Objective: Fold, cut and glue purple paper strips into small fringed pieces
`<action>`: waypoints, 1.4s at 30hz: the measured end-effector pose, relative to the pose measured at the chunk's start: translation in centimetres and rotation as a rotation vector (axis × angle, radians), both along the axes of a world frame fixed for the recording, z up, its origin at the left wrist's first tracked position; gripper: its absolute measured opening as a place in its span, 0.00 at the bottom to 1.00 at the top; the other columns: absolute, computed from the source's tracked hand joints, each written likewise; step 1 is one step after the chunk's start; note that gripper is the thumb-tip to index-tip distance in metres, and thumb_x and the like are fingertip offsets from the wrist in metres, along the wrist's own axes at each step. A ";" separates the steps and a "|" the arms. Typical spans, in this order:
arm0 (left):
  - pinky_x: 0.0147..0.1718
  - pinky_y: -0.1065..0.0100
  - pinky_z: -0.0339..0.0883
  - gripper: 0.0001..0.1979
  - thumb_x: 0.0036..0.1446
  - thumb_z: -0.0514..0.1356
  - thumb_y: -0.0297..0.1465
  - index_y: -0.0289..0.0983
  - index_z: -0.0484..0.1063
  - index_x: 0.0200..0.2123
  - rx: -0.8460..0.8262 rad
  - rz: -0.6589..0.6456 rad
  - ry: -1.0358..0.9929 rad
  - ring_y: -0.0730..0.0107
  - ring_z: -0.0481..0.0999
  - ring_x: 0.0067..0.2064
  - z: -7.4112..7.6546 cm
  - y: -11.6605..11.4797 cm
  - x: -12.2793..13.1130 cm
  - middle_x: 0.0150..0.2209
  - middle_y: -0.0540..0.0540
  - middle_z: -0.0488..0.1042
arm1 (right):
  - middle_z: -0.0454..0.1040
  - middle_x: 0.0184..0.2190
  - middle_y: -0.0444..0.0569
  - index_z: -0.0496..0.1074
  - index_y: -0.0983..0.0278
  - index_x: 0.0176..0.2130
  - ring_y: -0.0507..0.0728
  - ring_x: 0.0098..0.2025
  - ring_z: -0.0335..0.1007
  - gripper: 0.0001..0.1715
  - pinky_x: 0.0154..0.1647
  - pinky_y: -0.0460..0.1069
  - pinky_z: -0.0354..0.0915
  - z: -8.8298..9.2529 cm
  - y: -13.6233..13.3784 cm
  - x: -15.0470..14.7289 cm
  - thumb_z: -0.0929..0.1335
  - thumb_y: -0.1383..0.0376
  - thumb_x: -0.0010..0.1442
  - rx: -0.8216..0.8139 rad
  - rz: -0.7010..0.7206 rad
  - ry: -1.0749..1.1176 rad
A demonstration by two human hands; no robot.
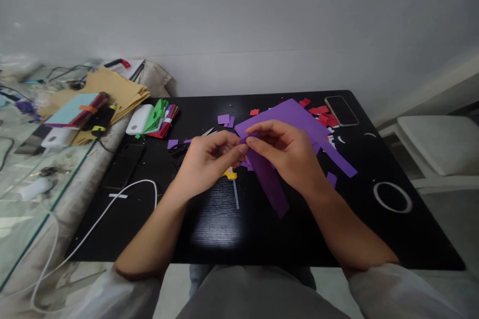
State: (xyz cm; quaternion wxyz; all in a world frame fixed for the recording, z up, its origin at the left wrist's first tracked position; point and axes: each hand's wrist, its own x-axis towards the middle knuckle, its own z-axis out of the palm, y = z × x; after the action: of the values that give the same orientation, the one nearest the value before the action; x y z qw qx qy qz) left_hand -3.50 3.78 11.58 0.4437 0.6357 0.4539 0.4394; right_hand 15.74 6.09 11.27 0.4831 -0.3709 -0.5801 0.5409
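Note:
Both hands meet over the middle of the black table. My left hand (211, 159) pinches the upper end of a purple paper strip (267, 182). Thumb and fingertips of my right hand (286, 152) close on that same end, so the strip hangs down towards me. Behind it lies a larger sheet of purple paper (288, 114), partly covered by my right hand. A yellow glue gun (230, 174) with a clear glue stick (236, 194) shows below my left hand, mostly hidden. Scissors (178, 149) lie partly behind that hand.
Red paper scraps (327, 118) and a phone (341, 110) lie at the back right, a white ring (392, 197) at the right. Small purple pieces (223, 119), folded coloured paper (159, 117) and a white cable (112, 204) are on the left. A glass surface (22, 174) adjoins the table.

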 end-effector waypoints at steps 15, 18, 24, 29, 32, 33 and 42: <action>0.38 0.69 0.77 0.10 0.57 0.75 0.32 0.41 0.85 0.43 0.329 0.056 0.052 0.68 0.82 0.37 0.1 0.8 -1.3 0.38 0.46 0.85 | 0.85 0.40 0.46 0.83 0.58 0.40 0.58 0.43 0.82 0.15 0.48 0.54 0.78 0.2 0.2 0.3 0.81 0.55 0.56 -0.100 0.068 0.044; 0.38 0.68 0.75 0.07 0.58 0.74 0.30 0.42 0.87 0.41 0.443 0.050 0.125 0.68 0.82 0.37 0.2 0.9 -1.4 0.37 0.47 0.85 | 0.84 0.39 0.45 0.83 0.58 0.40 0.57 0.43 0.82 0.14 0.47 0.53 0.78 0.2 0.3 0.2 0.81 0.55 0.56 -0.103 0.091 0.055; 0.38 0.67 0.76 0.07 0.57 0.75 0.29 0.43 0.88 0.40 0.466 0.058 0.130 0.67 0.83 0.36 0.2 0.8 -1.3 0.36 0.47 0.86 | 0.84 0.39 0.45 0.82 0.59 0.40 0.57 0.42 0.82 0.16 0.46 0.53 0.78 0.1 0.2 0.3 0.82 0.55 0.55 -0.128 0.115 0.050; 0.38 0.68 0.76 0.08 0.58 0.74 0.29 0.44 0.87 0.41 0.486 0.048 0.145 0.68 0.83 0.37 0.1 0.9 -1.3 0.37 0.48 0.86 | 0.85 0.39 0.45 0.82 0.59 0.41 0.56 0.42 0.82 0.17 0.47 0.52 0.78 0.0 0.2 0.3 0.82 0.56 0.54 -0.141 0.107 0.076; 0.38 0.69 0.76 0.08 0.58 0.74 0.28 0.44 0.87 0.41 0.498 0.042 0.147 0.69 0.83 0.37 0.1 0.9 -1.3 0.37 0.48 0.86 | 0.85 0.40 0.46 0.82 0.59 0.41 0.57 0.43 0.83 0.18 0.48 0.53 0.78 -0.1 0.2 0.2 0.83 0.56 0.53 -0.145 0.100 0.086; 0.38 0.69 0.76 0.08 0.58 0.74 0.29 0.44 0.88 0.41 0.495 0.044 0.149 0.69 0.83 0.37 0.1 0.9 -1.3 0.37 0.48 0.86 | 0.85 0.40 0.46 0.82 0.59 0.41 0.57 0.43 0.83 0.18 0.48 0.53 0.79 -0.1 0.2 0.2 0.83 0.56 0.53 -0.143 0.096 0.086; 0.37 0.68 0.76 0.06 0.57 0.74 0.31 0.43 0.88 0.40 0.483 0.073 0.152 0.67 0.83 0.35 0.1 0.8 -1.2 0.36 0.47 0.86 | 0.85 0.39 0.46 0.82 0.59 0.42 0.58 0.43 0.83 0.19 0.48 0.55 0.79 0.0 0.2 0.2 0.82 0.55 0.53 -0.122 0.087 0.069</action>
State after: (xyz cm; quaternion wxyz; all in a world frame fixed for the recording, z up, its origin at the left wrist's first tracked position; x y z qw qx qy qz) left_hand -4.66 4.58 11.70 0.2272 0.7376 0.3905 0.5018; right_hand 15.96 6.30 11.31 0.4553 -0.3553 -0.5446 0.6082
